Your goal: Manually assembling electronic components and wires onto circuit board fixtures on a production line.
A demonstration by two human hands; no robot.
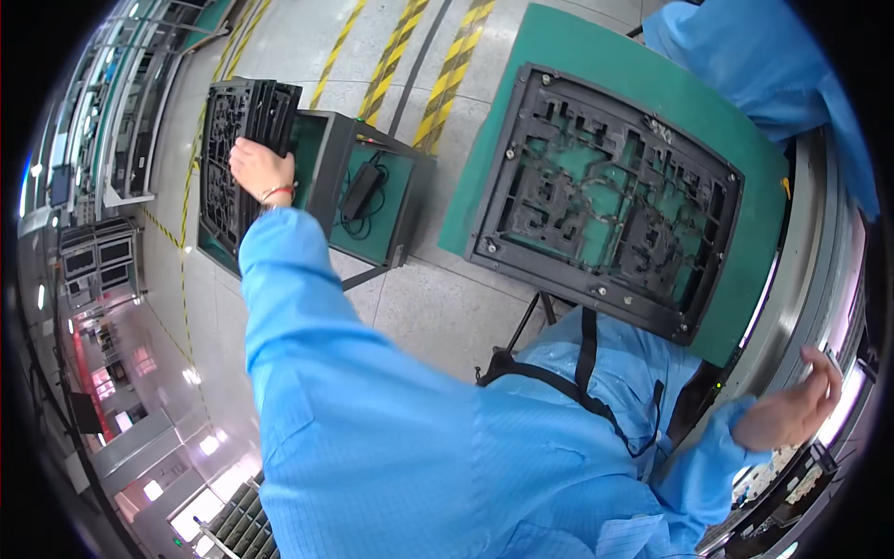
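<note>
My left hand (262,171), with a red band at the wrist, reaches out to an upright stack of black slotted carrier plates (226,163). Its fingers bend over one plate and the thumb lies on the other side. Another black carrier plate (610,270), a thick frame with many cut-outs and screws, lies flat on a green-topped table (549,42) in front of me. At the lower right, my right hand (790,410) is raised beside a machine rail, fingers stretched out, with nothing visible in it.
The plates stand in a grey open-sided cart (321,154) with green shelves; a black power adapter (361,193) and its cable lie there. A conveyor rail (792,307) runs along the right. Another person's blue sleeve (745,56) shows at the upper right. Yellow-black tape (452,74) marks the floor.
</note>
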